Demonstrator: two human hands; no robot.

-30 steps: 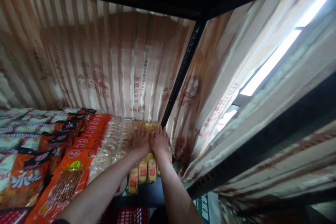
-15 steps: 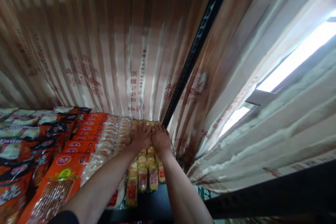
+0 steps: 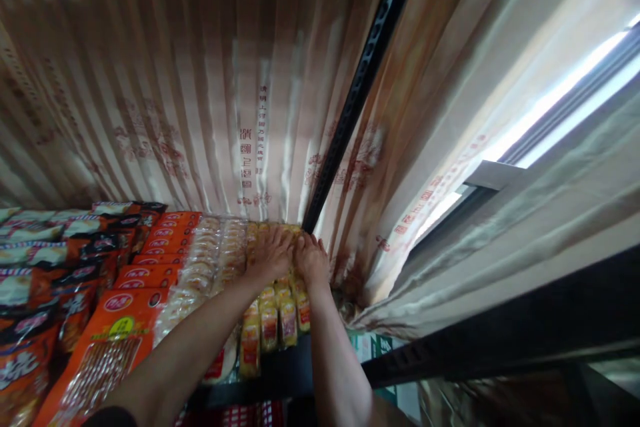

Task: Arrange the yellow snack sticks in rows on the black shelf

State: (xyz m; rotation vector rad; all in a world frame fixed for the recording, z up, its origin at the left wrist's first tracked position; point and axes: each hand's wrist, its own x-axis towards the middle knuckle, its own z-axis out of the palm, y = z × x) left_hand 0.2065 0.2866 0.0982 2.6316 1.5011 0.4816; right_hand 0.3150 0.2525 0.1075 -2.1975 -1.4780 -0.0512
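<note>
My left hand (image 3: 273, 251) lies flat with its fingers stretched out over the back of several rows of small yellow snack packets (image 3: 269, 327). Beside it, my right hand (image 3: 311, 259) rests at the right end of those rows, close to the black shelf post, its fingers extended. Both palms face down on the packets, and neither hand grips anything that I can see. My hands and forearms hide part of the yellow rows. Just left of them stand rows of clear-wrapped pale round snacks (image 3: 206, 240).
Orange snack packs (image 3: 117, 310) and orange-black bags (image 3: 30, 353) fill the shelf's left side. A slotted black post (image 3: 350, 103) rises at the back corner. Printed curtains (image 3: 210, 80) hang behind and to the right. Below the shelf's black edge (image 3: 285, 373) shows a red basket (image 3: 235, 415).
The view has shifted slightly, so shelf and post appear further left. My right hand has moved a little to the right, toward the end of the yellow rows; my left stays on the packets.
</note>
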